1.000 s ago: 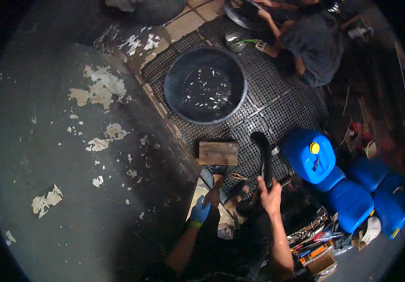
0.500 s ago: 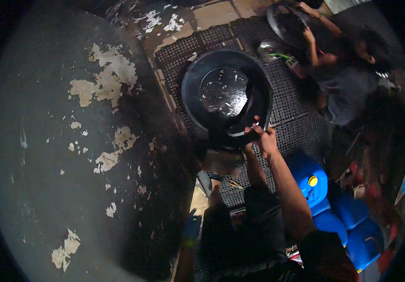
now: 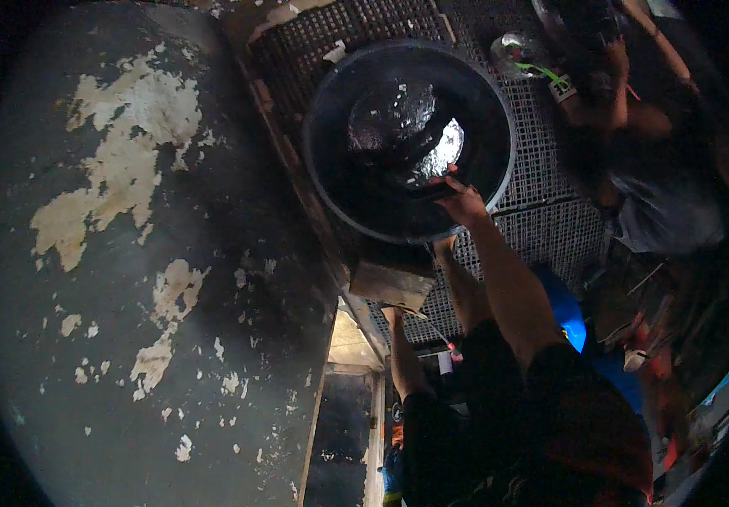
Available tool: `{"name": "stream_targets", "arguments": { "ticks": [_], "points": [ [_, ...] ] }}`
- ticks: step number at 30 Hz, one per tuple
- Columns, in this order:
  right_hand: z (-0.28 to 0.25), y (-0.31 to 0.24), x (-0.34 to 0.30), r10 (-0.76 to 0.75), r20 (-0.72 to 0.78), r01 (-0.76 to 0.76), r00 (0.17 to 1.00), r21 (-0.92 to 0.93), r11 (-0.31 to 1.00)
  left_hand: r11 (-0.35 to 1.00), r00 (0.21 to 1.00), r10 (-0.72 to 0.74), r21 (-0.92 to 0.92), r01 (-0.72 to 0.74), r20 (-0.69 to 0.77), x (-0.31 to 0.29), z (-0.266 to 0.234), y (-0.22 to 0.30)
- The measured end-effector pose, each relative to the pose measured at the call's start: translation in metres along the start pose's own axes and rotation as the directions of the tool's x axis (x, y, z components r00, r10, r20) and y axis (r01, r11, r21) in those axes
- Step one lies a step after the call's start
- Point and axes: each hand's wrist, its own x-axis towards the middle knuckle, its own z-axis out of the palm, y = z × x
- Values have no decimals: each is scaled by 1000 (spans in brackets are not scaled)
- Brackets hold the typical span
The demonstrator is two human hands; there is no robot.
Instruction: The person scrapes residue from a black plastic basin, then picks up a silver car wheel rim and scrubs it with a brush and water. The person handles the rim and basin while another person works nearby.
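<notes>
A large round black tub (image 3: 330, 190) stands on dark grated matting in front of me. Dark, shiny liquid (image 3: 390, 110) with pale flecks and a bright reflection lies in it. My right hand (image 3: 466, 203) reaches over the tub's near right rim, its fingers bent above the inner wall. Something dark seems to be between them, but shadow hides what it is. Low at the bottom edge, what looks like my left hand (image 3: 391, 475) shows as a dim blue glove with a yellowish band. It is away from the tub, and its fingers are not readable.
A wooden block (image 3: 391, 286) lies by my feet, just below the tub. Blue jerrycans (image 3: 567, 313) stand right of my arm. At the upper right a co-worker (image 3: 668, 207) sits with both hands at a dark vessel. A peeling dark surface (image 3: 237, 338) fills the left.
The tub appears larger and higher in view. My right hand has gone from its rim to further over the inside. The blue glove shows lower and more to the right.
</notes>
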Motion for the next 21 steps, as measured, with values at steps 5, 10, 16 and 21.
{"name": "stream_targets", "arguments": {
  "ticks": [5, 10, 16, 21],
  "points": [
    [-69, 22, -1, -30, -121, 13, 992, -135, 991, 1000, 1000, -25, 0, 25, -2, -9, 7, 7],
    [-52, 31, -5, -127, -554, -210, 823, -504, 838, 981, 989, 151, 124, -150, 1, -9, 8, -9],
    [-83, 4, 13, -190, -445, -443, 875, -895, 56, 945, 996, -80, 322, 60, 48, 17, -37, 37],
    [-78, 4, -23, 117, -308, -269, 944, -516, 813, 916, 972, 178, 335, -220, 152, 60, -65, 76]
  ]
}}
